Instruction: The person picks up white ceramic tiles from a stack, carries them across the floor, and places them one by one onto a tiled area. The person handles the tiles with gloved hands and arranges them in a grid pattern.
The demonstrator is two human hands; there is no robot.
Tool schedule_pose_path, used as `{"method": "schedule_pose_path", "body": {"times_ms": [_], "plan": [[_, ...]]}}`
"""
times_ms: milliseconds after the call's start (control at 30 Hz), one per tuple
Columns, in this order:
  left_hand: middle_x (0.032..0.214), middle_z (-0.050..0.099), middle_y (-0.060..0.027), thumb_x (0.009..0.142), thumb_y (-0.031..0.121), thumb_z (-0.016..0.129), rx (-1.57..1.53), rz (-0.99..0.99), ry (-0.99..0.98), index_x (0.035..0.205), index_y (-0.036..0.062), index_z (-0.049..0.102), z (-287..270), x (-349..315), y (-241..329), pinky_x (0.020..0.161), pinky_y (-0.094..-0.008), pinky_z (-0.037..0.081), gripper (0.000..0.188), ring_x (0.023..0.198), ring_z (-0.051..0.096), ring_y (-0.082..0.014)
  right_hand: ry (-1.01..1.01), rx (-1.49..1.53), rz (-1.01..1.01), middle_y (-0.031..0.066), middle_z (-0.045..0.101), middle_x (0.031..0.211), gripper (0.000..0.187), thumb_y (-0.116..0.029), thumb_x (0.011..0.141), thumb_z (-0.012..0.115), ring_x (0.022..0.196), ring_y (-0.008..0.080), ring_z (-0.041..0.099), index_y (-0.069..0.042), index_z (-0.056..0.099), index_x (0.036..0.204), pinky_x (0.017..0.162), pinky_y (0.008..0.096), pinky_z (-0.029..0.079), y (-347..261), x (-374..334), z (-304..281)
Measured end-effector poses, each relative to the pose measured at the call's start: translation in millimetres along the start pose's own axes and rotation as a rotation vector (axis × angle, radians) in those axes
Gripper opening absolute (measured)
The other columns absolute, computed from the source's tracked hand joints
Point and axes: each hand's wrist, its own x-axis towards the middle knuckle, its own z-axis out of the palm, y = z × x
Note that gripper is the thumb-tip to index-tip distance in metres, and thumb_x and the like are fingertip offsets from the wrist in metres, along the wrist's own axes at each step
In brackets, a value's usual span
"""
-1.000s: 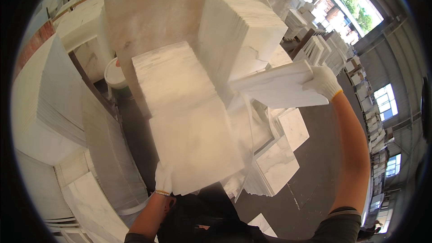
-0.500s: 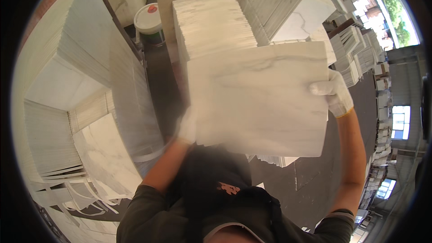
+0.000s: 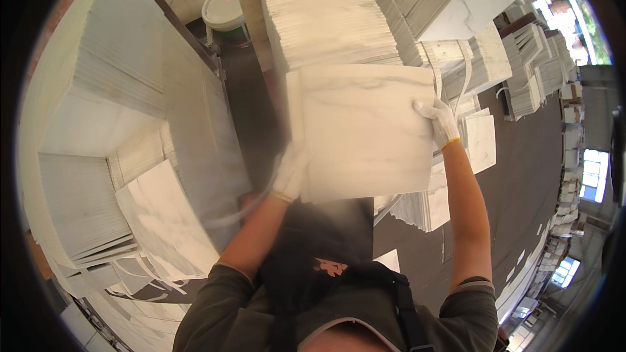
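Note:
A white marble slab with faint grey veins is held up in front of me, its broad face toward me. My right hand, in a white knit glove, grips its right edge with the thumb on the face. At the lower left edge my gloved left hand holds it, a little blurred, with the fingers partly hidden. A pale strip runs down the slab's left side; I cannot tell whether a second slab lies behind. Just beyond the slab, a long row of upright white slabs stands packed edge to edge.
More slab stacks rise at the left and far right. A white lidded bucket stands beyond the dark gap on the left. Loose straps hang by the right stacks. A low slab stack sits on the dark floor.
The slab has moved away from me and shows smaller, its right edge shifted left. Both hands keep hold of it. My view has shifted, showing more straps and slabs at the right.

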Motion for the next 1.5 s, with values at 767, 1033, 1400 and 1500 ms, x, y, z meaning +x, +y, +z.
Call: {"method": "schedule_pose_path", "body": {"times_ms": [767, 1033, 1400, 1500], "plan": [[0.131, 0.062, -0.0097, 0.101, 0.04, 0.067, 0.059, -0.054, 0.073, 0.142, -0.0022, 0.05, 5, 28, 27, 0.101, -0.0359, 0.053, 0.061, 0.119, 0.061, -0.0192, 0.109, -0.093, 0.304, 0.0107, 0.052, 0.151, 0.079, -0.057, 0.1, 0.056, 0.139, 0.0223, 0.047, 0.0, 0.046, 0.153, 0.114, 0.037, 0.038, 121, -60, -37], [0.13, 0.063, -0.01, 0.102, 0.046, 0.065, -0.041, -0.155, 0.119, 0.143, -0.0039, 0.05, 5, 59, 42, 0.099, -0.0357, 0.053, 0.066, 0.118, 0.061, -0.0192, 0.184, 0.023, 0.339, 0.0136, 0.059, 0.142, 0.08, -0.058, 0.098, 0.063, 0.129, 0.0209, 0.057, 0.001, 0.049, 0.15, 0.108, 0.0334, 0.045, 152, -24, -26], [0.125, 0.067, -0.0161, 0.107, 0.037, 0.053, -0.041, -0.026, 0.021, 0.134, -0.0056, 0.057, 10, 43, 57, 0.09, -0.038, 0.058, 0.051, 0.107, 0.067, -0.0258, 0.102, -0.526, -0.012, 0.015, 0.049, 0.15, 0.05, -0.025, 0.105, 0.043, 0.139, 0.0297, 0.047, -0.003, 0.046, 0.15, 0.121, 0.0393, 0.032, 137, -69, 11], [0.141, 0.057, -0.0211, 0.108, 0.047, 0.049, -0.026, -0.003, -0.2, 0.146, -0.0084, 0.045, 6, 3, 68, 0.101, -0.042, 0.054, 0.068, 0.122, 0.061, -0.0325, 0.44, -0.14, 0.118, 0.0176, 0.072, 0.117, 0.07, -0.066, 0.092, 0.06, 0.117, 0.0311, 0.065, -0.008, 0.068, 0.13, 0.103, 0.0381, 0.046, 133, -154, 36]]}}
